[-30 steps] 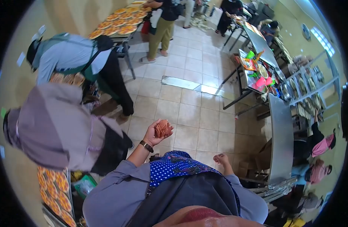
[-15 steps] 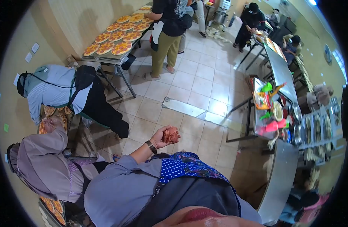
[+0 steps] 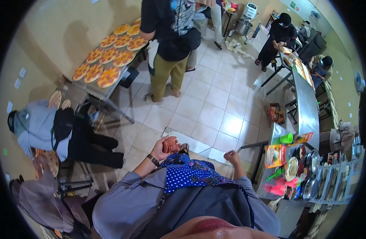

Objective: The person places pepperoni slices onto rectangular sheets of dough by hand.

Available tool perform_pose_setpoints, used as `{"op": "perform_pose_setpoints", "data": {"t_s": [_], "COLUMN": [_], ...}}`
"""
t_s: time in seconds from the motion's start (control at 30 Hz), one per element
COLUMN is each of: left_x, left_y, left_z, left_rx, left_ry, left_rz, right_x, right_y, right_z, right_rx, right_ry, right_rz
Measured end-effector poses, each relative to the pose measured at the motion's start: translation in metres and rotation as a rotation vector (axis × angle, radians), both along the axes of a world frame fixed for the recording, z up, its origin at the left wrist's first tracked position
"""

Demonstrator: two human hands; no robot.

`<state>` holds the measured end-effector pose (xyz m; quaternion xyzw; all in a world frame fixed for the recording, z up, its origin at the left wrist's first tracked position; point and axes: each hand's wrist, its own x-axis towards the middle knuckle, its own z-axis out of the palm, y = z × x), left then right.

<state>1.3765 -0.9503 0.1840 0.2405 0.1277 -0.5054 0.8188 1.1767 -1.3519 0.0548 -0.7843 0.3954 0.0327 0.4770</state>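
Note:
My left hand (image 3: 162, 148), with a dark watch at its wrist, is wrapped round a stack of thin reddish-brown slices (image 3: 171, 145) in front of my blue patterned apron (image 3: 187, 172). On the right, my right hand (image 3: 232, 156) hangs over the tiled floor, its fingers curled; whether anything small is inside them is hidden. Neither hand touches a table. Topped pizzas (image 3: 108, 77) lie in rows on a metal table at the upper left, well away from my hands.
A person in olive trousers (image 3: 167, 67) stands by the pizza table. Two people bend over pizzas at the left. On the right, a table (image 3: 262, 187) bears bowls, packets and a green cup (image 3: 286, 138). Further back, others stand along a long metal table (image 3: 308, 107).
My right hand has come into view on the right. The camera has moved forward, and the right-hand table looks nearer. My left hand still holds the slices, now closer to my apron.

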Motion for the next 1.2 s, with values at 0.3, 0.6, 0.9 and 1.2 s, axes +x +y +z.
{"op": "perform_pose_setpoints", "data": {"t_s": [0.3,0.6,0.9,1.2], "left_x": [0.227,0.387,0.514,0.722], "left_y": [-0.218,-0.428,-0.567,-0.673], "left_z": [0.063,0.052,0.075,0.044], "left_rx": [-0.044,-0.073,-0.062,-0.033], "left_ry": [-0.067,-0.027,0.008,-0.008], "left_rz": [-0.13,-0.071,0.156,0.298], "right_x": [0.046,0.14,0.468,0.788], "right_y": [-0.14,-0.369,-0.64,-0.722], "right_z": [-0.014,-0.08,0.002,0.048], "right_rx": [0.279,0.407,0.177,-0.024], "right_ry": [0.257,0.617,0.441,0.118], "right_rz": [-0.056,-0.108,0.259,0.192]}}
